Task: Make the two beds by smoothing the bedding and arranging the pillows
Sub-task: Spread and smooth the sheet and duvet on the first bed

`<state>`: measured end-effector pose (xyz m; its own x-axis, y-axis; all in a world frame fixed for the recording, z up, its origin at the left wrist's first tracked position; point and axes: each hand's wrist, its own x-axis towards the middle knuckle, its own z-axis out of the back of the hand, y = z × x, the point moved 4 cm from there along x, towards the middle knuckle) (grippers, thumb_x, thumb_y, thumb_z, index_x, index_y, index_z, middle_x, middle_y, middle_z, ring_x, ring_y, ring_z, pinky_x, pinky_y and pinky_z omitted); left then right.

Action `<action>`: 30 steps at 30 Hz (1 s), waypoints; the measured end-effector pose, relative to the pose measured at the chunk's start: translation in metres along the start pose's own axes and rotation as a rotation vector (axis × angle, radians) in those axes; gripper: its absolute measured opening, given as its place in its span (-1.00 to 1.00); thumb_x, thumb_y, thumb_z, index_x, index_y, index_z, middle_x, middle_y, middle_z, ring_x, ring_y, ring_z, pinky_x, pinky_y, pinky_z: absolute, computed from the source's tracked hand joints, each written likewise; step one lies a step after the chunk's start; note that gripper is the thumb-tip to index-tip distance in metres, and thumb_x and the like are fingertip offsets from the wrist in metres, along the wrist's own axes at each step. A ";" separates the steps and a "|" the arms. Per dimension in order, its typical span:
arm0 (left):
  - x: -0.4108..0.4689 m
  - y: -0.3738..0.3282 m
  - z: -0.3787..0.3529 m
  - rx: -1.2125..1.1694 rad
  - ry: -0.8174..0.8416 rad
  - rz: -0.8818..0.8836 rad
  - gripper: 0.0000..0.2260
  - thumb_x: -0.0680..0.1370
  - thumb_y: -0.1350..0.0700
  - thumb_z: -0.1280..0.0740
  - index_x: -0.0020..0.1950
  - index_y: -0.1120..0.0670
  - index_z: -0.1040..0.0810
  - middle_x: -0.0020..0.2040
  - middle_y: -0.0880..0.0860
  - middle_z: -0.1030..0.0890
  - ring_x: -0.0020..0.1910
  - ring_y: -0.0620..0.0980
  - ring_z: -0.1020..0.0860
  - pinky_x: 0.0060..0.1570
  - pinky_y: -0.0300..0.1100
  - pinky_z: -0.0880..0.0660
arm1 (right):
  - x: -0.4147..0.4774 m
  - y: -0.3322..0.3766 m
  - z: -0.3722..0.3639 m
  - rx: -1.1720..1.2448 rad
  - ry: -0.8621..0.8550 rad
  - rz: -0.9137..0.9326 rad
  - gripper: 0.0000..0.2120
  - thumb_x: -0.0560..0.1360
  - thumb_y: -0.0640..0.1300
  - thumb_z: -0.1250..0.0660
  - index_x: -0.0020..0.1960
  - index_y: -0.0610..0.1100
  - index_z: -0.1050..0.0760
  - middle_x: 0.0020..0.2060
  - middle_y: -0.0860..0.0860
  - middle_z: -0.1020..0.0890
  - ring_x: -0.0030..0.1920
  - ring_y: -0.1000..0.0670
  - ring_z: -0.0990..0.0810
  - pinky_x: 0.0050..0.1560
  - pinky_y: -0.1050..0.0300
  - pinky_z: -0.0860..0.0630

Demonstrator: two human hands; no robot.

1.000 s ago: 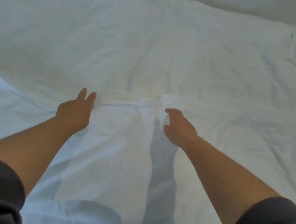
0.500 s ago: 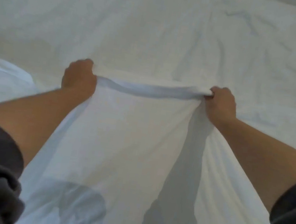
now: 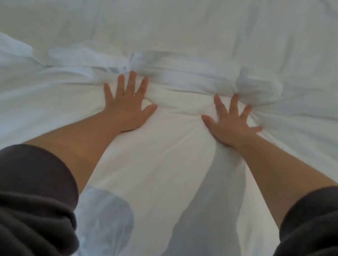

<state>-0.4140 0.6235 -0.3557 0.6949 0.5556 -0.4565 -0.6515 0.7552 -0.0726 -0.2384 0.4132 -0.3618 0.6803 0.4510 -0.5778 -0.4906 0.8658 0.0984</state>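
Left hand (image 3: 127,108) and right hand (image 3: 230,127), fingers splayed, apparently press flat on bedding (image 3: 170,154).

Count: 2 hands, left hand (image 3: 125,110) and right hand (image 3: 231,129), 5 fingers (image 3: 131,82) showing on each. 2 dark sleeves: left sleeve (image 3: 11,192), right sleeve (image 3: 318,238). 2 white bedding layers: near cover (image 3: 171,150), far sheet (image 3: 179,20).
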 end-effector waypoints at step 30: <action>-0.017 0.381 0.092 -0.096 -0.032 0.226 -0.60 0.59 0.09 -0.28 0.42 0.04 -0.31 0.30 0.19 -0.34 0.19 0.27 -0.47 0.10 0.05 -0.44 | -0.038 0.361 0.010 0.009 -0.079 0.177 -0.60 0.57 -0.09 -0.20 0.40 0.02 -0.30 0.18 -0.11 -0.40 0.18 -0.23 -0.49 -0.02 0.02 -0.35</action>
<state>-0.6462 0.9339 -0.2939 0.5365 0.7188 -0.4422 -0.8164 0.5748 -0.0562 -0.4360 0.7104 -0.2964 0.6243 0.6118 -0.4858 -0.6019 0.7731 0.2002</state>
